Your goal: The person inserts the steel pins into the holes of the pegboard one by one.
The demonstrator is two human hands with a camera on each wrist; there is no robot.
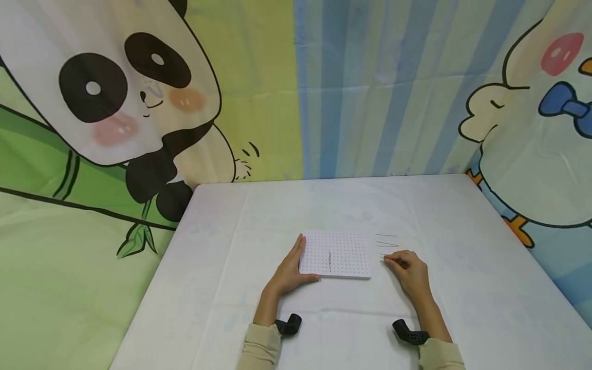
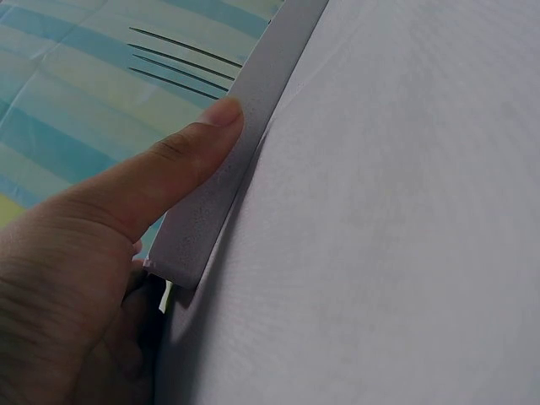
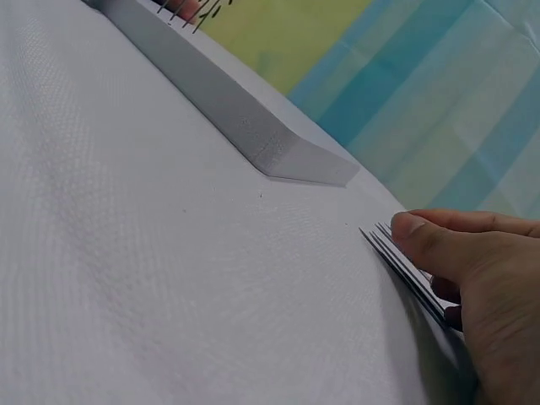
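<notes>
My left hand (image 1: pixel 289 270) holds a white pegboard (image 1: pixel 349 252) by its left end, thumb on the front edge and fingers along the left side. Thin dark needles (image 2: pixel 181 61) stand up from the board in a short row. To the right of the board, my right hand (image 1: pixel 409 270) pinches at a thin needle between thumb and forefinger, low over the cloth. Several more loose needles (image 1: pixel 387 244) lie there, some right under the fingers; their far ends are hidden by the hand in the right wrist view.
A white cloth covers the table (image 1: pixel 485 288). Behind it hangs a curtain (image 1: pixel 361 103) with stripes and cartoon animals. Black wrist devices (image 1: pixel 289 325) sit on both forearms, just ahead of the beige sleeves (image 1: pixel 261 347).
</notes>
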